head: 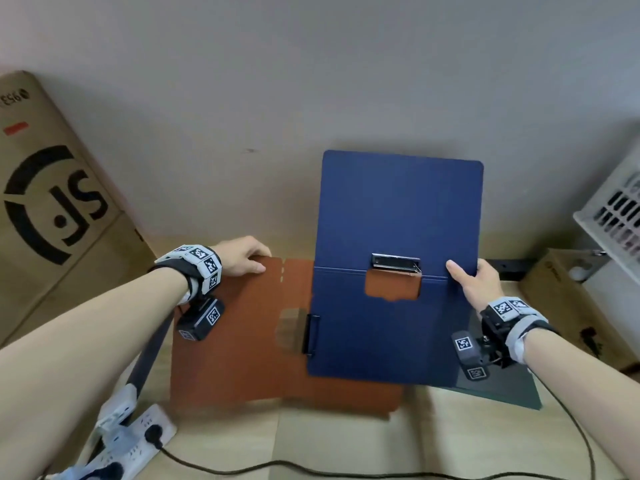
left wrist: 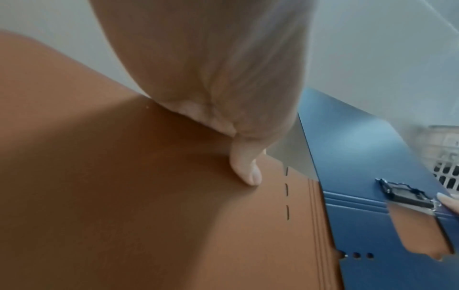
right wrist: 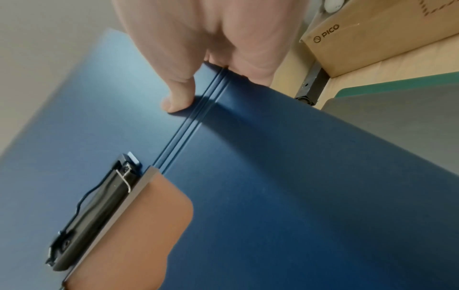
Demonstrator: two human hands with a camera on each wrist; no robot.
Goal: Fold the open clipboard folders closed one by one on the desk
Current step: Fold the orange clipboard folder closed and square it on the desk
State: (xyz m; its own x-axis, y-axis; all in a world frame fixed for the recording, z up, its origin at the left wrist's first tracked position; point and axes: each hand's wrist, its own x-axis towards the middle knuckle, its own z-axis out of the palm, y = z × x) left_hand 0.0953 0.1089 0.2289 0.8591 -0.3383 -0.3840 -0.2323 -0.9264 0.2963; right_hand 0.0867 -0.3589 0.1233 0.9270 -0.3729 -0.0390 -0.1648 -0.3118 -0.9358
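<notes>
A blue clipboard folder [head: 394,271] stands half open over the desk, its upper leaf raised against the wall and its metal clip [head: 396,262] at the fold. My right hand [head: 476,282] grips its right edge at the crease, thumb on the inner face [right wrist: 177,102]. Beneath it lies an open brown folder [head: 242,334] flat on the desk. My left hand [head: 242,259] holds that folder's far edge, thumb on top [left wrist: 246,172], fingers hidden behind. A dark green folder [head: 498,386] lies under the blue one at the right.
A large cardboard box [head: 52,209] leans at the left and a smaller PICO box [right wrist: 372,35] sits at the right, below a white crate [head: 616,209]. A power strip [head: 131,441] with a black cable [head: 311,471] lies at the desk's front left.
</notes>
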